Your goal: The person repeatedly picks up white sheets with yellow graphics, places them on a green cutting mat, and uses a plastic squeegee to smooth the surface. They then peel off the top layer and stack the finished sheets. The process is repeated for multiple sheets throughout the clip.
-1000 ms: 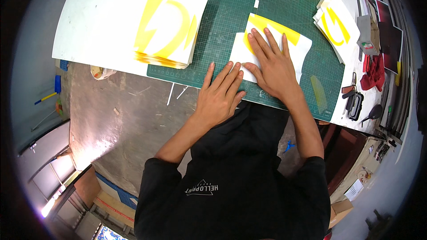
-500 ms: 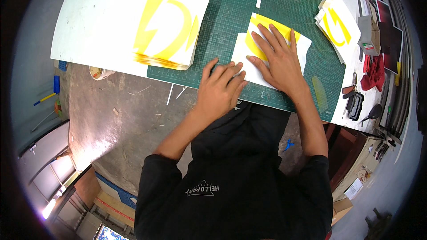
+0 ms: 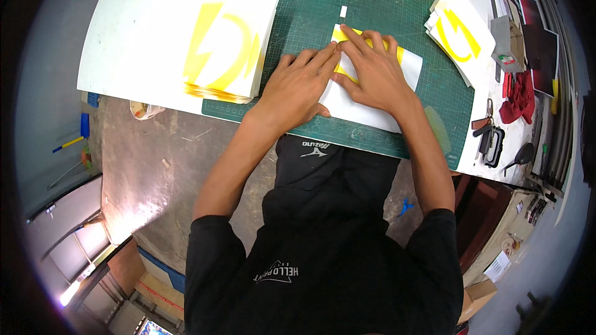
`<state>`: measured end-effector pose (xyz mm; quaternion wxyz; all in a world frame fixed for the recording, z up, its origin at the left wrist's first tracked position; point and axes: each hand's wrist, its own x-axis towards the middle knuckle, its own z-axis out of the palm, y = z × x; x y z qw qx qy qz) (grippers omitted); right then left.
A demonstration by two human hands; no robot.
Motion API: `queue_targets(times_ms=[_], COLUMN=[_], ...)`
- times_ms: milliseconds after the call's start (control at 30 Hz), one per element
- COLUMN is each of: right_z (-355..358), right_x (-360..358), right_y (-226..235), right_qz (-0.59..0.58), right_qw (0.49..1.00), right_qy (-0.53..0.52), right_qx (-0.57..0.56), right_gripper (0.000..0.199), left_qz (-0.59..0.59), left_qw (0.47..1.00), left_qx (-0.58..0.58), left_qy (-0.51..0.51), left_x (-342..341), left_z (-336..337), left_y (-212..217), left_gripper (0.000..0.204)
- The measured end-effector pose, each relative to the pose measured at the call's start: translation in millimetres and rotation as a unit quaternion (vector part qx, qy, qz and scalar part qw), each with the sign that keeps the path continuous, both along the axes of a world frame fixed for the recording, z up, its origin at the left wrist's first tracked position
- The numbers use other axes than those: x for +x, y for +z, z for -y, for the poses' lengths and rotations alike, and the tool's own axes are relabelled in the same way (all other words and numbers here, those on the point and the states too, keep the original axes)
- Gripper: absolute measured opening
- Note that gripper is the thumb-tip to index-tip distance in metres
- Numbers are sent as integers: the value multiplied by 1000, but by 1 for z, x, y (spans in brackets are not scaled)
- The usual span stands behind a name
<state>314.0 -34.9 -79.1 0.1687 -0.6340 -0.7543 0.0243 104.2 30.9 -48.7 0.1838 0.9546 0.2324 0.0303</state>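
A white sheet with yellow print (image 3: 379,110) lies on the green cutting mat (image 3: 304,12), close to the mat's front edge. My right hand (image 3: 377,77) rests palm down on it, fingers stretched toward its far left corner and slightly bent. Along the sheet's left edge lies my left hand (image 3: 295,90), its fingers extended and its thumb apart. The left fingertips meet the right index finger near the yellow print. Both hands are open, pressing on the sheet; the left hand hides much of its left edge.
A thick stack of white-and-yellow sheets (image 3: 226,49) stands to the left. At the right are a smaller pile of similar sheets (image 3: 456,34), a clear yellowish plastic piece (image 3: 437,129), a grey box (image 3: 506,40), a red cloth (image 3: 518,99) and keys (image 3: 487,127). A small white strip (image 3: 343,11) lies beyond the sheet.
My left hand has moved up and right onto the sheet's left edge, meeting the right hand's fingers. My right fingers have drawn toward the sheet's far left corner. The whole view has shifted slightly.
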Motion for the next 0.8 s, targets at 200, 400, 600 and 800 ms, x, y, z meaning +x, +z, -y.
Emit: queue_targets(times_ms=[200,400,600,800], right_z=[-2,-2,-2,0], right_x=[8,5,2,5], right_y=[-9,-5,-15,-11], right_qz=[0,-36,-45,-47], right_qw=[1000,999,998,998], right_qy=[-2,-24,-30,-39], right_qx=[16,-10,15,-15], right_gripper=[79,95,96,97], left_qz=[-136,-180,-189,-203], left_qw=[990,983,979,977], left_qx=[16,39,71,40], left_qy=[-6,-9,-16,-40], left_x=[33,41,40,41], left_z=[-9,-17,-19,-34], left_y=[11,13,13,18], left_gripper=[139,156,157,154])
